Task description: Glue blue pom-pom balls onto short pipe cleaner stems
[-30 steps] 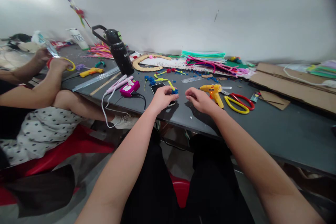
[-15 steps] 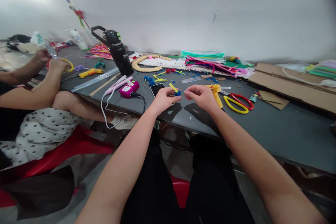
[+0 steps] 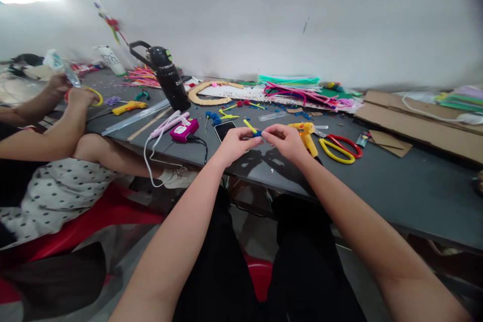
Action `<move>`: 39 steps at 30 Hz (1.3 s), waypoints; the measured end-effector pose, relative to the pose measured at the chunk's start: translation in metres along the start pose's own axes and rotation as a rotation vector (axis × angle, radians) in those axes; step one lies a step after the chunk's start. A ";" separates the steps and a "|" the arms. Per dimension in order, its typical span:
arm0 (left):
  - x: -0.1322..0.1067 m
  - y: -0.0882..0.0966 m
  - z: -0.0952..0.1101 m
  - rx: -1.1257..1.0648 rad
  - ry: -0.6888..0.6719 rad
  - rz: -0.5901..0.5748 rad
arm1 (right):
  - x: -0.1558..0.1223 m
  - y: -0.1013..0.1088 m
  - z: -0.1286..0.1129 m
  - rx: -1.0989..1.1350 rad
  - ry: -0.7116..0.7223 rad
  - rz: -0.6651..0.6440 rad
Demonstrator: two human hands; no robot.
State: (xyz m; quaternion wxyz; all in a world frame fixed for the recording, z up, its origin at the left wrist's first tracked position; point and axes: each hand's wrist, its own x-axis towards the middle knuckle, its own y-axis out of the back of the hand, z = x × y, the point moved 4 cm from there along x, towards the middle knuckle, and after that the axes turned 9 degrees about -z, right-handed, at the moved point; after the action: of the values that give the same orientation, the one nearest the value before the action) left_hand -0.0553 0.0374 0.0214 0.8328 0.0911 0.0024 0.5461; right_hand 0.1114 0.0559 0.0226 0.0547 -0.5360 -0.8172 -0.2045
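My left hand (image 3: 238, 144) pinches a small blue fuzzy flower with a yellow stem (image 3: 249, 126), which looks made of pipe cleaner. The stem sticks up to the left above the fingers. Thumb and fingers of my right hand (image 3: 284, 140) close on the flower's right side, and the two hands' fingertips nearly meet. Its blue part is mostly hidden between them. Behind my left hand lies a phone (image 3: 223, 130). A yellow glue gun (image 3: 308, 138) rests just beyond my right hand, beside scissors (image 3: 339, 148) with red and yellow handles.
A black bottle (image 3: 168, 78), a magenta box (image 3: 184, 130) with a cable and a pink tool stand left. Blue and yellow fuzzy pieces (image 3: 214, 117), pipe cleaners (image 3: 298, 94) and cardboard (image 3: 415, 121) lie along the back. Another person's hands (image 3: 81, 95) work at far left.
My right hand has moved left, from just apart to touching the blue flower. The flower is now more covered by fingers. My left hand has stayed nearly in place.
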 end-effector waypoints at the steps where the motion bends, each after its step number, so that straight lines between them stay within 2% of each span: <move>1: 0.000 0.000 0.000 -0.015 -0.004 -0.001 | 0.000 -0.001 0.000 -0.008 0.007 -0.005; 11: 0.002 0.002 -0.003 -0.068 -0.019 0.021 | -0.002 0.000 -0.001 -0.125 0.048 -0.010; 21: 0.003 0.001 0.000 0.024 -0.043 0.029 | -0.001 -0.003 -0.004 -0.117 0.037 -0.034; 39: 0.004 0.002 0.000 0.063 -0.062 0.090 | -0.001 -0.005 -0.006 -0.159 -0.005 -0.053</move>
State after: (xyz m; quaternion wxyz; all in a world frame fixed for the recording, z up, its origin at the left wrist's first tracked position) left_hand -0.0556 0.0419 0.0223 0.8039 0.1340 -0.0104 0.5794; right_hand 0.1065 0.0512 0.0262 0.0048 -0.5174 -0.8124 -0.2689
